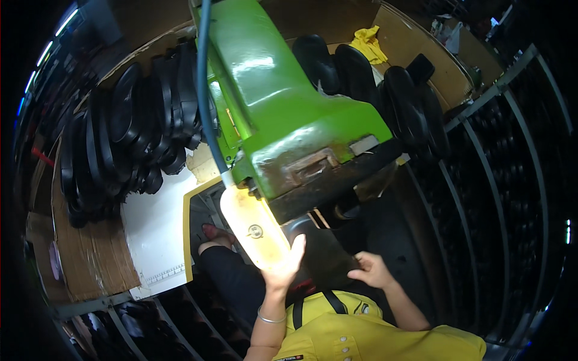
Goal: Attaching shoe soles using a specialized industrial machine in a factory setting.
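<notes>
A green sewing-type machine head (295, 114) fills the upper middle of the view, with a bright elongated lamp (256, 228) hanging from its left side on a blue-grey cable. My left hand (284, 269) is just below the lamp, its thumb raised; the lamp hides its other fingers. My right hand (374, 271) has its fingers bent at the right edge of a dark, smooth piece (325, 248), seemingly pinching it. This piece lies between my hands under the machine's front end. Shadow hides where it meets the machine.
Black shoe soles (123, 129) are stacked in a cardboard box (99, 259) at the left. More soles (406, 99) and a yellow cloth (368, 45) lie in another box behind the machine. A white board (153, 231) is left of my leg. Metal racks (509, 150) stand at right.
</notes>
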Demonstrator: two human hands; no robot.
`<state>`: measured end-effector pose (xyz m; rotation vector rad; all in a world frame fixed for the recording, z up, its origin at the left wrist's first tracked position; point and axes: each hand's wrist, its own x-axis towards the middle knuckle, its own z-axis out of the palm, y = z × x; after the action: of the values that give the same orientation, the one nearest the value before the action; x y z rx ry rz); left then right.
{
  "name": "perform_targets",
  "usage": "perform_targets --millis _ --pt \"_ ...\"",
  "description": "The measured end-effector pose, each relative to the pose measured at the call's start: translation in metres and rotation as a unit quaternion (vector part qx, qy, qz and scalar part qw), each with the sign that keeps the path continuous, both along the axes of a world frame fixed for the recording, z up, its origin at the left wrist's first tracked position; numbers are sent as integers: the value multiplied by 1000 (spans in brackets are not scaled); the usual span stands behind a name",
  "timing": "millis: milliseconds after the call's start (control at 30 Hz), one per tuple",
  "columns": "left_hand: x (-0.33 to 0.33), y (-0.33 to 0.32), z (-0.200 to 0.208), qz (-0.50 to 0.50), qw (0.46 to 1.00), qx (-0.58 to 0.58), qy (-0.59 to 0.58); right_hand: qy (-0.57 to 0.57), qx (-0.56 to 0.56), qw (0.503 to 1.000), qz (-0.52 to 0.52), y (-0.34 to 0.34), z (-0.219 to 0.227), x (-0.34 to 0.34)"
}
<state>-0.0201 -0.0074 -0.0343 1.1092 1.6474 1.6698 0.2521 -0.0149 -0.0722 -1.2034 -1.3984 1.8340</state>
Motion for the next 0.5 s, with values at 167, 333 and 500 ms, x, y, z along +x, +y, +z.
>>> perform_targets --millis 167,333,500 --pt "-39 -22 9 -80 973 5 -218 -22 193 948 -252 38 50 -14" --pt "-62 -42 -5 -123 981 -110 -106 81 344 920 -169 73 76 -58" --pt "-70 -57 -21 -28 992 -65 -108 167 332 923 -103 76 81 -98"
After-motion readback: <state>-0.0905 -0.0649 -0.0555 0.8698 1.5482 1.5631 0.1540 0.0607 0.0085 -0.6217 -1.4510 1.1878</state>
